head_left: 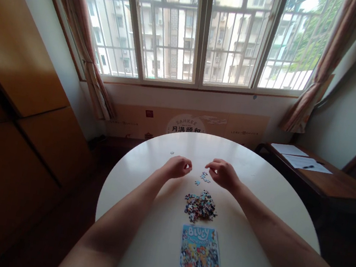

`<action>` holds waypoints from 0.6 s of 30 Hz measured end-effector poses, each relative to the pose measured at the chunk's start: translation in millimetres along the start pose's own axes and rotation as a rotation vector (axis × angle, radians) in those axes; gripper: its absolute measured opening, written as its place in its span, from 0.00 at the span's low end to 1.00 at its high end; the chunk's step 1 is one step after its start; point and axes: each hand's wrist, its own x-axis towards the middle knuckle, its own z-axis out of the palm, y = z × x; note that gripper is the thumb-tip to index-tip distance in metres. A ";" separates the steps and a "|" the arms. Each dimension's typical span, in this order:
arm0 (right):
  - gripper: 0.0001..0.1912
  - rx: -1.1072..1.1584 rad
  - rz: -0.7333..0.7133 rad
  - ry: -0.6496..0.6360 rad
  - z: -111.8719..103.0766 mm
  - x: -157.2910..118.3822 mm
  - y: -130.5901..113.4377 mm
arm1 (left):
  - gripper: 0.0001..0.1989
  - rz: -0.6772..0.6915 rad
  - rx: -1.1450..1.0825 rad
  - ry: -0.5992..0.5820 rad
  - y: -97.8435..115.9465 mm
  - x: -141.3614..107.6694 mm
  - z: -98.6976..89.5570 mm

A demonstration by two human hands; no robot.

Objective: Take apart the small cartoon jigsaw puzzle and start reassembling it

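Observation:
Both of my hands are over the far half of a round white table (253, 165). My left hand (178, 167) has its fingers curled in towards the thumb; anything between them is too small to make out. Facing it across a small gap, my right hand (224, 173) is bent with finger and thumb tips close together, and I cannot make out what they hold. Just below its fingertips lie several loose light-blue jigsaw pieces (203, 176). A heap of mixed jigsaw pieces (201, 206) sits nearer to me, between my forearms.
A colourful "Bluey" picture sheet or box (200, 262) lies on the table in front of me. One lone piece (172, 152) is beyond my left hand. At right, a wooden side table (341, 180) bears papers (304, 162) and a pen. Barred windows are ahead.

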 end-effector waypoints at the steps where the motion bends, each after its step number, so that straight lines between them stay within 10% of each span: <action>1: 0.15 -0.002 0.039 0.047 -1.0 -1.2 9.1 | 0.09 0.038 -0.026 -0.058 9.2 0.4 1.2; 9: 0.16 0.004 0.275 0.269 10.7 -10.9 61.3 | 0.10 0.098 -0.160 -0.307 38.5 1.4 7.8; 18: 0.15 0.061 0.266 0.189 25.7 -10.2 52.1 | 0.10 0.054 -0.238 -0.349 31.8 4.5 8.3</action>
